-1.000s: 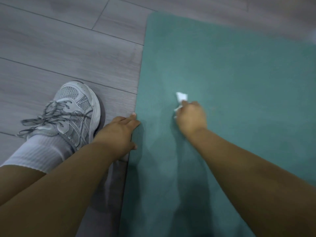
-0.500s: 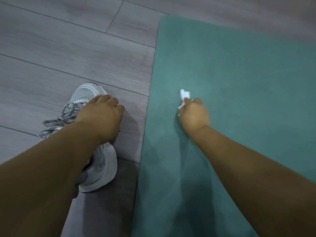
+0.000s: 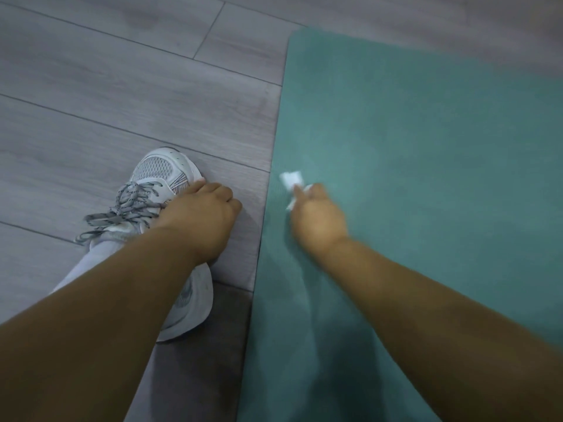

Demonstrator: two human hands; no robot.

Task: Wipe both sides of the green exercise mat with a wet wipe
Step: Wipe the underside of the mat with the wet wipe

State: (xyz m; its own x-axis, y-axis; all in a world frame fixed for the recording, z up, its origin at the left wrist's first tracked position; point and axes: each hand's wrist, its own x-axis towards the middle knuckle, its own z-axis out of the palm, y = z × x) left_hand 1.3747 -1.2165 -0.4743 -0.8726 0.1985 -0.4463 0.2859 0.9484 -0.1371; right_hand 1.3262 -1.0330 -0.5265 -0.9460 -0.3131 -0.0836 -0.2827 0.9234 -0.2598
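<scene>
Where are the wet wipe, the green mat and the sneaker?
wet wipe (image 3: 291,179), head view, crumpled white end.
green exercise mat (image 3: 426,147), head view, bare top surface.
sneaker (image 3: 157,169), head view, mesh toe.

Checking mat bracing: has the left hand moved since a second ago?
Yes. The left hand left the green mat edge, going left onto the sneaker.

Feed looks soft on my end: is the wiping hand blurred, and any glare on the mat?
Head view: right hand and wet wipe are motion-smeared; left hand and shoe sharper; dim, even light, no glare on the green mat, arm shadows near the bottom.
</scene>
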